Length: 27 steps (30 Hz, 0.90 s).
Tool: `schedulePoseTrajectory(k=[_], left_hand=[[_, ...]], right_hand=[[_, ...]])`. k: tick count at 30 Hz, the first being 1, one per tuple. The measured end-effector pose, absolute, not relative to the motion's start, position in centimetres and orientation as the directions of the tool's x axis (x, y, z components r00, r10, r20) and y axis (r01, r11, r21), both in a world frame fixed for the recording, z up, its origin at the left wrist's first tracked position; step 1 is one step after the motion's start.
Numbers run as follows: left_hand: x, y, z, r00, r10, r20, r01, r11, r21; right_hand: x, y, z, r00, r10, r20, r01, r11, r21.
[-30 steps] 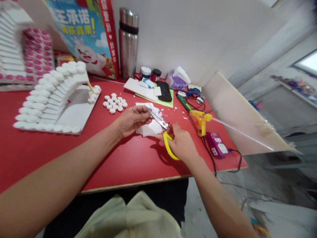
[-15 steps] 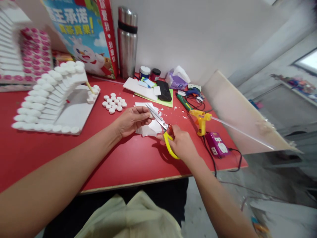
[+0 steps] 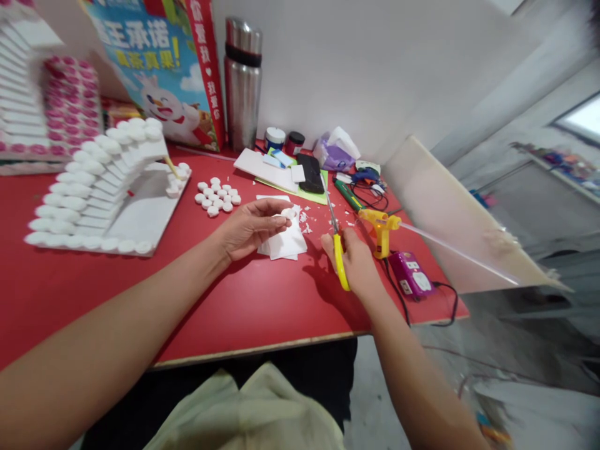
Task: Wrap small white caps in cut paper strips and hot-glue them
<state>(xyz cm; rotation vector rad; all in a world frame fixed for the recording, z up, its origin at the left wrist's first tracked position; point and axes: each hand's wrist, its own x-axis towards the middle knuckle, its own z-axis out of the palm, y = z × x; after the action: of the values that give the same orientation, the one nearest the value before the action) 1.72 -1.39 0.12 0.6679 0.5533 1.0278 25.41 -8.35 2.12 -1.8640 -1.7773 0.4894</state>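
My left hand (image 3: 253,228) pinches a small white rounded piece (image 3: 289,214) between thumb and fingers, over a small stack of white paper sheets (image 3: 287,242). To the right, my right hand (image 3: 354,259) grips yellow-handled scissors (image 3: 340,259), whose blades point away from me and look closed or nearly so. White scraps (image 3: 304,219) lie between the hands on the red table (image 3: 262,306). Left of the paper, several white rounded pieces (image 3: 217,197) sit in a cluster. Farther left stands a white stair-like model (image 3: 112,181) edged with similar pieces.
A yellow glue gun (image 3: 380,228) with a long clear stick lies at the right, by a purple power socket box (image 3: 411,275) and its cables. Behind are a steel flask (image 3: 242,84), a printed box (image 3: 159,69), a purple tissue pack (image 3: 335,153) and a black case (image 3: 310,174).
My right hand has drawn the scissors rightward, away from the white piece, and their blades have come together. My left hand stays almost in place with the piece.
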Motion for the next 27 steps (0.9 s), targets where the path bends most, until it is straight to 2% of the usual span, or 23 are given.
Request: schedulePoseTrajectory(k=[8, 16, 27], left_hand=[[1.9, -1.6, 0.5, 0.363, 0.927, -0.093, -0.622, 0.316, 0.716], [2.3, -1.7, 0.3, 0.340, 0.935, -0.096, -0.647, 0.307, 0.698], [2.3, -1.6, -0.1, 0.381, 0.923, -0.055, -0.589, 0.288, 0.755]], right_hand=[[25.7, -8.4, 1.9, 0.110, 0.990, 0.086, 0.771, -0.031, -0.636], [23.3, -9.4, 3.3, -0.024, 1.000, 0.013, 0.910, 0.027, -0.415], [22.2, -9.2, 3.9, -0.028, 0.999, -0.022, 0.953, 0.020, -0.303]])
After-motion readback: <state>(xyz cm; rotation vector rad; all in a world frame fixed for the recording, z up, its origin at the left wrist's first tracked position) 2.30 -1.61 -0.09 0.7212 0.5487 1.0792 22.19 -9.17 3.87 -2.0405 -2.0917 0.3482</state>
